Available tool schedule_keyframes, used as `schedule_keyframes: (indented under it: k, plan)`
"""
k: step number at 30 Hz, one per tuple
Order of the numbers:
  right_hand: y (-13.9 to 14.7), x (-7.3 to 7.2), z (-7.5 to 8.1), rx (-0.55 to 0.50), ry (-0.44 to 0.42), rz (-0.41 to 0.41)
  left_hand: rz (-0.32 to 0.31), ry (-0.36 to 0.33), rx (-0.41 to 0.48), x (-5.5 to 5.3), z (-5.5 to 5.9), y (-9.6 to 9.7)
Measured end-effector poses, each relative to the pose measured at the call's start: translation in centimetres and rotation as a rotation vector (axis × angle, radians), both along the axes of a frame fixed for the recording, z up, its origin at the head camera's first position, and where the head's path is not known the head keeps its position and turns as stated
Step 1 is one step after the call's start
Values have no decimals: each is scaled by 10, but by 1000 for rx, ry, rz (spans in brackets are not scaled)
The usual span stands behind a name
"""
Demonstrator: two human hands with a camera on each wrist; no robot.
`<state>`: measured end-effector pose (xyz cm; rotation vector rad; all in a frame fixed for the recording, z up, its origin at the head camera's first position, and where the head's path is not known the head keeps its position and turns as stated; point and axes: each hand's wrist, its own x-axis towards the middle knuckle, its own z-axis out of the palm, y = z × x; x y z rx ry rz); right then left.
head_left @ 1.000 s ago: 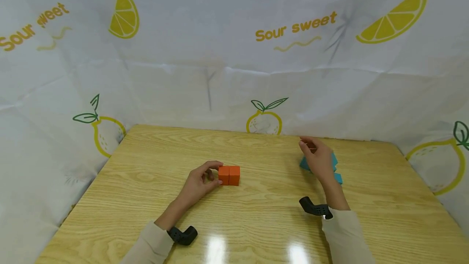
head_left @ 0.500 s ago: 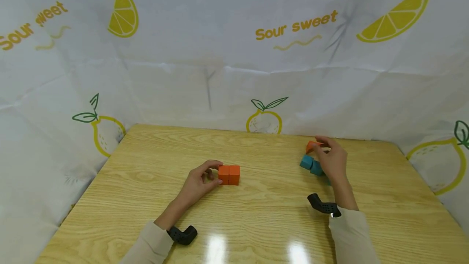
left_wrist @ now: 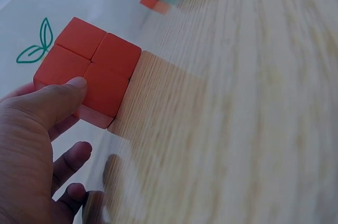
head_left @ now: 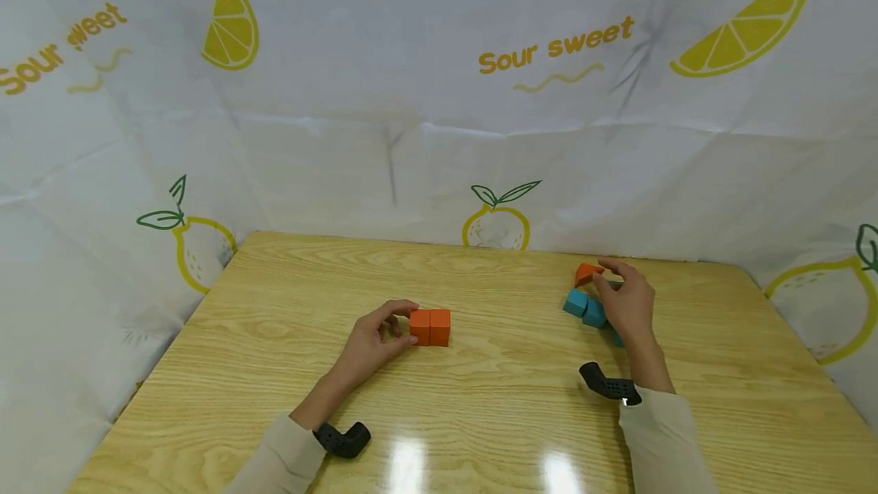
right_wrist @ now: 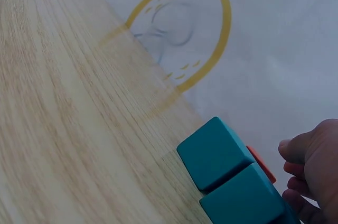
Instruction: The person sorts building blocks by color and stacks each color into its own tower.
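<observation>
The left hand (head_left: 370, 341) pinches a block of orange cubes (head_left: 439, 328) standing on the desk (head_left: 494, 395), left of its middle; thumb and index finger close in from opposite sides, and the other fingers hang bent beside it, as the left wrist view shows. From that view four orange faces show in a two-by-two square, tight together, with the thumb tip lying on the near side. Well off to the right, towards the far edge of the desk, the right hand (head_left: 629, 303) has its thumb and index finger parted, with its other fingers bent; it appears to hold nothing. Its fingertips are just beside an orange wedge-shaped block (head_left: 585, 274), but whether they touch it cannot be told. On the near side of that block lie two teal cubes (head_left: 575, 303), set edge to edge in a slanting row, and further teal pieces (head_left: 619, 338) show partly behind the right hand, too covered to count. Each wrist carries a black wrist mount (head_left: 343, 441) below a beige sleeve (head_left: 280, 456). Behind the desk hangs a white cloth (head_left: 329, 158) printed with lemons, lemon slices and the words "Sour sweet". Two bright reflections shine on the desk's near part.
</observation>
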<state>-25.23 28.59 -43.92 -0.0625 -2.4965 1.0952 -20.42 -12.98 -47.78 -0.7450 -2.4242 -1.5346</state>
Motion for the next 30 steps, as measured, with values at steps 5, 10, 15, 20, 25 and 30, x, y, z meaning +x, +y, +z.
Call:
schedule_keyframes:
  k: [5, 10, 15, 20, 25, 30]
  plan:
    - [3, -2, 0, 47, -31, 8, 0, -4, 2, 0, 0, 0]
    - [4, -4, -1, 97, -64, 32, -6, -1, 8, 0, 1, 1]
    - [0, -5, -1, 130, -12, 47, -8, 12, 14, 0, -1, 1]
    - [-4, -5, 0, 172, 38, 49, -6, 22, 15, 2, -1, -1]
    - [-7, -5, 1, 186, 55, 66, 13, 18, 14, 7, 7, 1]
    - [-8, -6, 1, 206, 25, 70, -1, 31, 23, 16, 24, 4]
